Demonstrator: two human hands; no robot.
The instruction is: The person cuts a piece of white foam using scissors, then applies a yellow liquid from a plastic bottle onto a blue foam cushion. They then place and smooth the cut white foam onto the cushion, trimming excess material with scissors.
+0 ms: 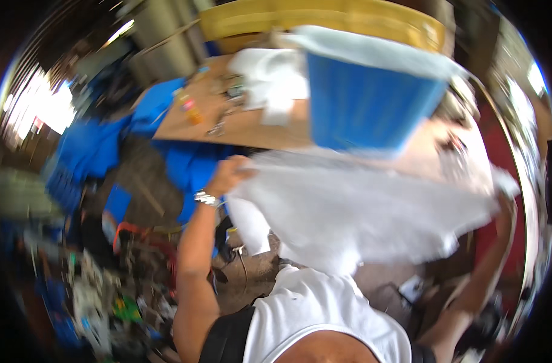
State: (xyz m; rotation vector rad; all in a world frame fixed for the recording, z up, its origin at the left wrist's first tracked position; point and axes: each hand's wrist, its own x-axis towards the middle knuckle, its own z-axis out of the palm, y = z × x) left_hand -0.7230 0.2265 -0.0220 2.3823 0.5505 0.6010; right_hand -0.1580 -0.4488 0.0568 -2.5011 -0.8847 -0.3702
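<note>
A thin white sheet (361, 206) is stretched out between my two hands in front of my body. My left hand (232, 172) has its fingers closed on the sheet's left corner, and a metal watch (206, 198) is on that wrist. Far to the right, my right hand (506, 202) grips the opposite end; blur hides its fingers in part. Whether the sheet is cloth or plastic I cannot tell. Just beyond it stands a blue bin (373, 100) on the table, with white material (361, 45) draped over its rim.
The brown table (288, 136) also bears crumpled white sheets (270, 75), a small bottle (190, 107) and scissors-like metal items (218, 124). A yellow container (324, 18) stands behind. Blue material (85, 148) lies at the left, and clutter covers the floor at lower left.
</note>
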